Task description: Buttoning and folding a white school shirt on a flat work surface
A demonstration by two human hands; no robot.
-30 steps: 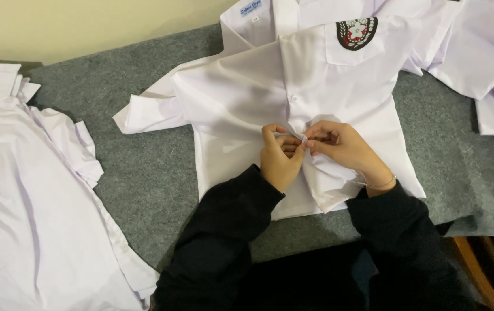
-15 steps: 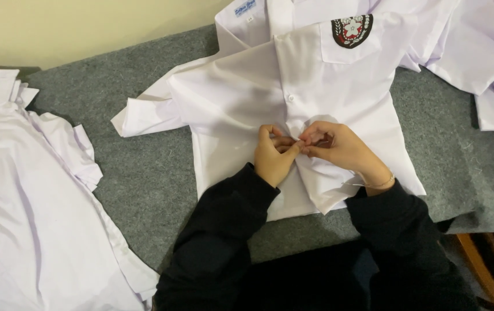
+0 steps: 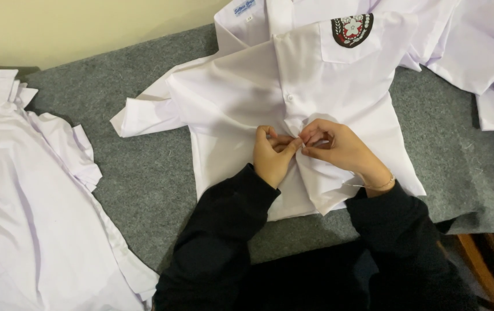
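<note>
So the whole worktop [image 3: 143, 190] is covered in grey felt, and it's pretty much buried in white fabric right now. Biggest thing is the pile of white shirts [image 3: 22, 219] along the left edge, loosely heaped and spilling toward the near-left corner. There's another bunch of white cloth [image 3: 489, 63] crowding the far-right corner and running down the right edge.

In the middle, reaching toward the far edge, is the white shirt [image 3: 241, 98] I'm working on, laid flat, front up, one short sleeve [image 3: 143, 115] sticking out to the left. It has a chest pocket with a dark crest badge [image 3: 352, 29] up near the far edge, and one small white button [image 3: 289, 98] shows done up on the placket, just above my hands.

My left hand [image 3: 273, 155] and right hand [image 3: 333, 147] are pressed together at the placket, lower down the shirt front. Both are pinched narrow, fingertips closed on the fabric edge where the two front panels meet. I can't tell whether there's a button between my fingers, since they hide it. The cloth bunches up a bit right under my grip.

What could go wrong, in my opinion: with the fabric puckered like that, the two front panels could end up mismatched, so the hem sits uneven. Also, pulling too hard at the pinch could drag the whole shirt toward me and crease it. The felt probably grips enough, but no guarantee.
</note>
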